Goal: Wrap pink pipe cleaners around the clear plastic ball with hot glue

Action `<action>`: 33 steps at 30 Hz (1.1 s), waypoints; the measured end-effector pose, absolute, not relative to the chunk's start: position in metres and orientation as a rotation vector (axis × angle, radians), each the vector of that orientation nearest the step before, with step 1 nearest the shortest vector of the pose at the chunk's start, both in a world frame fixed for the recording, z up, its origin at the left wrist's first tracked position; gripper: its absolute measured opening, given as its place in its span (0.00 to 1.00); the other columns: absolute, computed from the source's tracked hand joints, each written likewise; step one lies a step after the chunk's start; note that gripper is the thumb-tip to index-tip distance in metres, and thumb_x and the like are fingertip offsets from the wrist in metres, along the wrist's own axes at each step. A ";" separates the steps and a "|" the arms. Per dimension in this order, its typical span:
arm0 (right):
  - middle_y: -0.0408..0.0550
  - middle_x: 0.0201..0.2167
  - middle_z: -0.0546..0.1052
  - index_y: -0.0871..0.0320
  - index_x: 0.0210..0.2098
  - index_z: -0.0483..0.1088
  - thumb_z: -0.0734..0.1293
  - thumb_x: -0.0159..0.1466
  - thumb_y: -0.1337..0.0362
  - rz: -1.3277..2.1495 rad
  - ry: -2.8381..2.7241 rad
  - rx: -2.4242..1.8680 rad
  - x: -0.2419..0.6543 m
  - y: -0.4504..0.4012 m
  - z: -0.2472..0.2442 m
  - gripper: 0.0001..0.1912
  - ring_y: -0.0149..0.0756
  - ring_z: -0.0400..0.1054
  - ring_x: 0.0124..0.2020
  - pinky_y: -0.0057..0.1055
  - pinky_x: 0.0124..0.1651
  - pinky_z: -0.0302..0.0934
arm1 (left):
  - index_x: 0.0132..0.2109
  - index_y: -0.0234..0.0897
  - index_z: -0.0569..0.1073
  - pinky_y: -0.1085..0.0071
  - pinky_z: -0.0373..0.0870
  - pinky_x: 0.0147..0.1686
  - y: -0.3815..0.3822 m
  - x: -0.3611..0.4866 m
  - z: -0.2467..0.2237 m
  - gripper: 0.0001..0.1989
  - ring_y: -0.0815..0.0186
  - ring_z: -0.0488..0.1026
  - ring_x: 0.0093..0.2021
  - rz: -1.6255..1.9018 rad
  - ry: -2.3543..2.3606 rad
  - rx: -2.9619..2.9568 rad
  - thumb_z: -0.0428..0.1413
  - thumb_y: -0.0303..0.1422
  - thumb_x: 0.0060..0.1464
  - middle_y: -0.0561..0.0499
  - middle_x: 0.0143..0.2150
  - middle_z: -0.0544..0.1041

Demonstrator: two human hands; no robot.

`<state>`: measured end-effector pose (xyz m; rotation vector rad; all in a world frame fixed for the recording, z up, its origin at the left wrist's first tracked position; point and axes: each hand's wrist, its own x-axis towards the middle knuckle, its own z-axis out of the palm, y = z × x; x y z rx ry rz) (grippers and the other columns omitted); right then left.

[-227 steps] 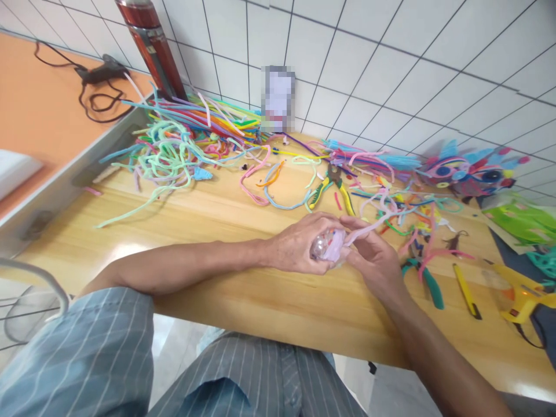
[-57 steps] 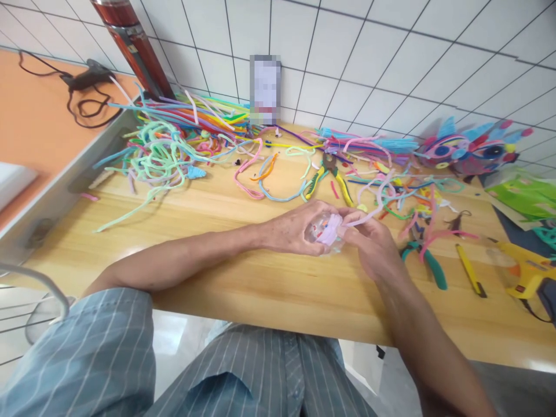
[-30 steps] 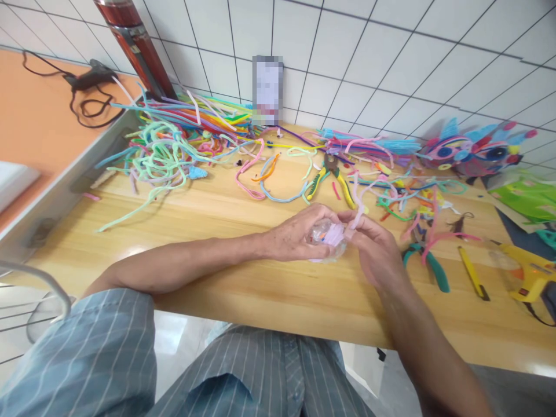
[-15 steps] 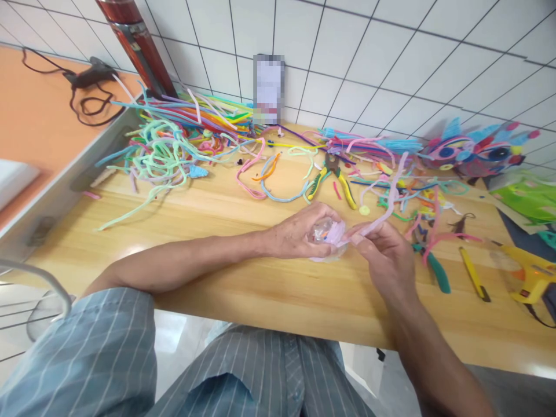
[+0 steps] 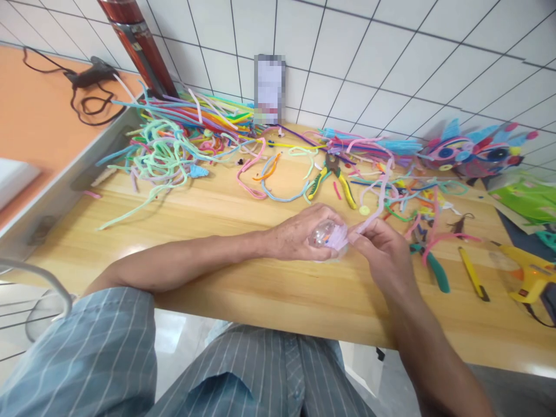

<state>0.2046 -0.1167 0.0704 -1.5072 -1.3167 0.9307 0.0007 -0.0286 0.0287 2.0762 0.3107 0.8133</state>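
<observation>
My left hand (image 5: 299,233) is wrapped round a small clear plastic bottle (image 5: 320,233), whose near end faces me. Pale lilac pipe cleaner (image 5: 337,237) is wound in a band about the bottle, partly hidden by my fingers. Between thumb and forefinger, my right hand (image 5: 386,250) pinches the loose lilac pipe cleaner (image 5: 381,200), close to the band. Its free end rises beyond that hand and bends over the scattered pieces. Yellow-and-green pliers (image 5: 332,179) lie spread on the wooden table just past my hands.
Pipe cleaners lie in a tangled heap (image 5: 163,150) at left and a bundle (image 5: 373,145) at the back. On the right are green-handled pliers (image 5: 436,272), a yellow cutter (image 5: 473,273) and a glue gun (image 5: 527,272). A phone (image 5: 269,90) leans on the wall.
The loose end of the lilac pipe cleaner has swung left and lower. The bottle has turned slightly in my left hand, and my right hand has shifted a little left.
</observation>
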 end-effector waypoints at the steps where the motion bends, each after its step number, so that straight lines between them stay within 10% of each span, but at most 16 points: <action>1: 0.40 0.23 0.74 0.51 0.29 0.73 0.78 0.58 0.54 0.944 -1.307 -1.514 0.205 -0.116 0.070 0.13 0.33 0.65 0.26 0.32 0.31 0.60 | 0.57 0.41 0.69 0.53 0.72 0.60 -0.029 0.001 0.028 0.24 0.53 0.76 0.56 0.816 0.303 2.088 0.65 0.41 0.57 0.43 0.53 0.78; 33: 0.40 0.33 0.75 0.52 0.30 0.73 0.77 0.57 0.61 0.945 -1.216 -1.420 0.210 -0.110 0.051 0.09 0.34 0.68 0.36 0.32 0.41 0.62 | 0.66 0.42 0.63 0.47 0.70 0.66 -0.033 0.001 0.017 0.35 0.48 0.73 0.66 0.922 0.190 2.131 0.67 0.42 0.55 0.37 0.63 0.74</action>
